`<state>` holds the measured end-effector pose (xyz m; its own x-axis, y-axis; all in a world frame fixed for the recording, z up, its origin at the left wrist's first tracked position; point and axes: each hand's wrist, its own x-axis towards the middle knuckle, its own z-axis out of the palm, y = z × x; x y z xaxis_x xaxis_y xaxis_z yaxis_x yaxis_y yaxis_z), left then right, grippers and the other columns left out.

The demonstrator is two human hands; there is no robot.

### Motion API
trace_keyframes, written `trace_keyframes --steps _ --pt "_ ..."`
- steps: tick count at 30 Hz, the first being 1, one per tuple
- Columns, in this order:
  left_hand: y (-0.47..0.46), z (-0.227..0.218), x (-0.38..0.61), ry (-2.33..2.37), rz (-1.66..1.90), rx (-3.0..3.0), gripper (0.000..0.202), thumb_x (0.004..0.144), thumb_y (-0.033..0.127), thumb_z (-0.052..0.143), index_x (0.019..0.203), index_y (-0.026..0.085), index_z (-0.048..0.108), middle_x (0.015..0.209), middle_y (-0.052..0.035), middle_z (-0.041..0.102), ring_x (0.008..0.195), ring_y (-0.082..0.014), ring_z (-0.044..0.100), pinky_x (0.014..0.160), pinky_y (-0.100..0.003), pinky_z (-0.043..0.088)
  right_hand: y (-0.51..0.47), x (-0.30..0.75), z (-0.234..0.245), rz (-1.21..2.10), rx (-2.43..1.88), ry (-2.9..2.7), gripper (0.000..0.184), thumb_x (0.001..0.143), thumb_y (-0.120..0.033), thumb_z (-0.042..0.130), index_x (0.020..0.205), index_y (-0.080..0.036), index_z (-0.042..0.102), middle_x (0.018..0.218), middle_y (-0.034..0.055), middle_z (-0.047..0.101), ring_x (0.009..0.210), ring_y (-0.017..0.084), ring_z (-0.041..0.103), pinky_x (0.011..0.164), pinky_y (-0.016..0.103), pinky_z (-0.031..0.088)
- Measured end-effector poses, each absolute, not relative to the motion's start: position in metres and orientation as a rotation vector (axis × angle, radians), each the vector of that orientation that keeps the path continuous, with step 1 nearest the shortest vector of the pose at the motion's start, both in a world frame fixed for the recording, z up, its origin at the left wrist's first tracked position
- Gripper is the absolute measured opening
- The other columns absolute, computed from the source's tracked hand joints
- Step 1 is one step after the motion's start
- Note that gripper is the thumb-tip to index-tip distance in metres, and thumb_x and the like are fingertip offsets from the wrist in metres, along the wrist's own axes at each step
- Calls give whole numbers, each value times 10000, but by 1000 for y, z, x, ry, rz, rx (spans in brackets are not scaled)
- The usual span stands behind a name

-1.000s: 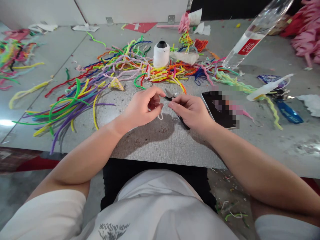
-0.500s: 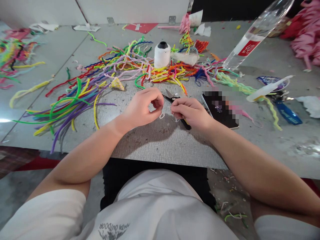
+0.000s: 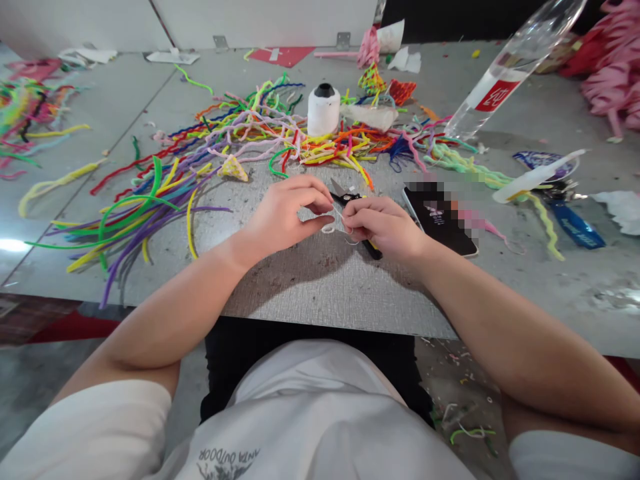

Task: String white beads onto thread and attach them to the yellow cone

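My left hand point(image 3: 290, 212) is curled above the table, with its thumb and forefinger at a white string point(image 3: 329, 228) that forms a small loop by the thumb tip. A thin stretch of the string crosses to my right hand point(image 3: 383, 223), whose thumb and forefinger are pinched on it. Below that hand a loose strand hangs. Black-handled scissors point(image 3: 345, 198) lie on the table behind and under my right hand, which partly hides them. Just right of this hand rests a dark phone point(image 3: 435, 217).
Many coloured fuzzy strips point(image 3: 185, 170) are heaped left and behind, around a white thread spool point(image 3: 324, 113). A clear bottle point(image 3: 493, 90) stands at the back right. Nearer are a white nozzle bottle point(image 3: 530, 181) and a blue key strap point(image 3: 577, 225). Pink material point(image 3: 613, 80) fills the far right corner.
My left thumb and fingers have spread slightly and reached closer to my right hand. The string now shows running between both hands, and its small loop has shifted a little right.
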<state>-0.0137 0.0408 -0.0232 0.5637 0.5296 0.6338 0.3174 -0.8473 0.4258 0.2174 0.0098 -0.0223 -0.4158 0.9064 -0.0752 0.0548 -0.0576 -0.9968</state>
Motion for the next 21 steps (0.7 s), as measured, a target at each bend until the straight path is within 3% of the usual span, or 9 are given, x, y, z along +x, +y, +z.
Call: trace_keyframes --steps 6,12,21 --pt "35 -17 -11 655 1237 2436 33 926 198 787 914 205 757 991 -76 827 796 -164 756 720 -304 611 9 217 -22 1544 -1051 -1519 268 795 -249 657 577 -241 501 569 -27 389 568 140 321 573 337 206" --pt "35 -16 -12 538 1175 2570 74 954 151 719 967 214 754 1031 -72 823 900 -187 783 827 -352 640 9 217 -26 1542 -1024 -1518 258 806 -222 628 577 -241 511 566 -23 403 573 147 330 580 335 205" --pt "39 -21 -13 499 1145 2595 57 972 263 792 1024 239 796 1068 -83 831 952 -209 798 861 -378 646 10 217 -27 1560 -1007 -1519 279 821 -228 637 581 -242 496 568 -30 368 561 144 306 582 339 198"
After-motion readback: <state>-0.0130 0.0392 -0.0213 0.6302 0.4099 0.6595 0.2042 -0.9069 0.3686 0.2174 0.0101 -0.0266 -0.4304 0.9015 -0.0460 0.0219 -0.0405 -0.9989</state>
